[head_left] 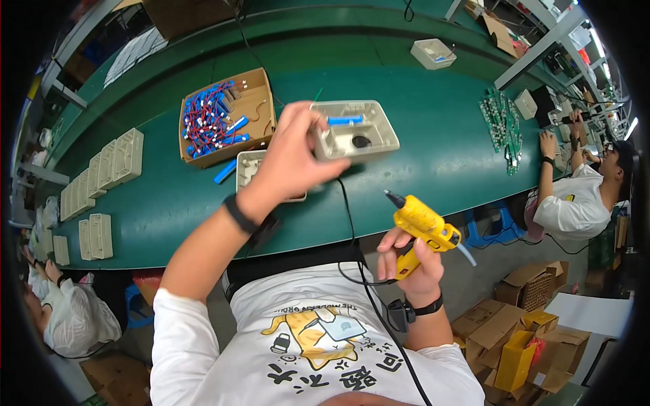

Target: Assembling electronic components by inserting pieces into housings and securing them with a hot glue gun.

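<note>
My left hand [296,152] is closed on the left wall of a pale grey plastic housing [389,141], holding it over the green bench. Inside the housing lies a blue cylindrical battery [347,120], and a dark round spot shows on its floor. In my right hand [414,262] is a yellow hot glue gun [426,224], its dark nozzle tilted up and left, below the housing and apart from it. A pale glue stick [467,254] sticks out of its back. Partly behind my left forearm sits another grey housing [249,166].
A cardboard box [260,101] of blue batteries with red wires stands on the green bench [433,122]. Grey housings [101,166] line up at left. Green circuit boards [501,128] lie at right, near a seated person [575,196]. The glue gun's black cord [347,210] crosses the bench edge.
</note>
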Demonstrator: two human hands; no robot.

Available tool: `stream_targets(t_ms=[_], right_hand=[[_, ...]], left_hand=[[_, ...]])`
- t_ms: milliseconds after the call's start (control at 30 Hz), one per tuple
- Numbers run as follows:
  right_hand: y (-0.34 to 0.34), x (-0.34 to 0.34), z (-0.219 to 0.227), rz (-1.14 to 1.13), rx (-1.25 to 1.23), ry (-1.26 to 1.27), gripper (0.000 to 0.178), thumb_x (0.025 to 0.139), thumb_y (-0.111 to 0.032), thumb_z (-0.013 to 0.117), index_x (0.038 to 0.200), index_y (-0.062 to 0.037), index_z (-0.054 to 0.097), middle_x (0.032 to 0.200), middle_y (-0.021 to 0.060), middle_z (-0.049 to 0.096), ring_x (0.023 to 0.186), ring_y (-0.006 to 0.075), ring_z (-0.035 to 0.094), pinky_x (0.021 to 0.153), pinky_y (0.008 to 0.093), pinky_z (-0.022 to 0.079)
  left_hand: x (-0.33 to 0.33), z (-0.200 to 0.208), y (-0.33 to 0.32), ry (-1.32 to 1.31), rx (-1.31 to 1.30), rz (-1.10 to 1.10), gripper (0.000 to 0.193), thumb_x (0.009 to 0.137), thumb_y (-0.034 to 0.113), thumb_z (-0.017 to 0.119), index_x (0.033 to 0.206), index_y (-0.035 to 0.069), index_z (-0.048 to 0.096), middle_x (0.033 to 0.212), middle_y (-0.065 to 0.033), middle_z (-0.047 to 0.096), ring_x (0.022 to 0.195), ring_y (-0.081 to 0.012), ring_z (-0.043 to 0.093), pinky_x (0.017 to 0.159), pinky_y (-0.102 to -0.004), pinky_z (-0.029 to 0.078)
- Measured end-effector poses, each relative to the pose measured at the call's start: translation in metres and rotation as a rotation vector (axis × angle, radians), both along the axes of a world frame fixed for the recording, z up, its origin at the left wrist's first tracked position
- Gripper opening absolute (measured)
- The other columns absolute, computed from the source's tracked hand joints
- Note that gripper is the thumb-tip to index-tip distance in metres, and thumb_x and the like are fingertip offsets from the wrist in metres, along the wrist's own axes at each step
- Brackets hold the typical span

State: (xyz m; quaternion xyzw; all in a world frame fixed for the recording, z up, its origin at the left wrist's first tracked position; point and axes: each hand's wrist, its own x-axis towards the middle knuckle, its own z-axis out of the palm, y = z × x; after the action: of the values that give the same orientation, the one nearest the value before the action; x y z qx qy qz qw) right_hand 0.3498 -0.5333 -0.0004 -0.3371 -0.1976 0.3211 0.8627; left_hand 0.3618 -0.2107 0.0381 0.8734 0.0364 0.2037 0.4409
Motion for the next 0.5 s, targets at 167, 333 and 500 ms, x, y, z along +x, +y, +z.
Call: stream_targets(t_ms=[167,333,500], right_hand=[[0.010,-0.017,-0.012,0.002,-0.016,0.024,0.034,0.116,-0.031,0.060,0.121,0.0009,0.069,0.118,0.0327,0.075,0.060,0.0244,0.067,0.059,0.0427,0.065],[0.001,-0.026,-0.035,-0.036,-0.137,0.090,0.032,0.116,-0.031,0.061,0.120,0.0005,0.068,0.118,0.0309,0.075,0.060,0.0241,0.066,0.059,0.0426,0.065],[-0.007,-0.014,-0.040,-0.111,-0.148,0.157,0.029,0.115,-0.029,0.061,0.120,0.0001,0.066,0.124,0.0300,0.075,0.068,0.0229,0.068,0.060,0.0413,0.065]], left_hand=[[0.113,-0.045,0.032,-0.017,0.158,0.189,0.060,0.082,0.017,0.094,0.130,0.004,0.061,0.148,-0.0282,0.056,0.139,-0.0449,0.060,0.112,-0.0477,0.056],[0.107,-0.052,0.056,-0.173,0.053,0.203,0.051,0.094,0.009,0.082,0.139,0.003,0.060,0.147,-0.0273,0.061,0.140,-0.0456,0.063,0.113,-0.0488,0.057],[-0.064,-0.009,0.025,0.110,0.372,-0.007,0.039,0.098,0.020,0.085,0.131,0.005,0.071,0.161,-0.0249,0.057,0.142,-0.0499,0.062,0.118,-0.0556,0.051]])
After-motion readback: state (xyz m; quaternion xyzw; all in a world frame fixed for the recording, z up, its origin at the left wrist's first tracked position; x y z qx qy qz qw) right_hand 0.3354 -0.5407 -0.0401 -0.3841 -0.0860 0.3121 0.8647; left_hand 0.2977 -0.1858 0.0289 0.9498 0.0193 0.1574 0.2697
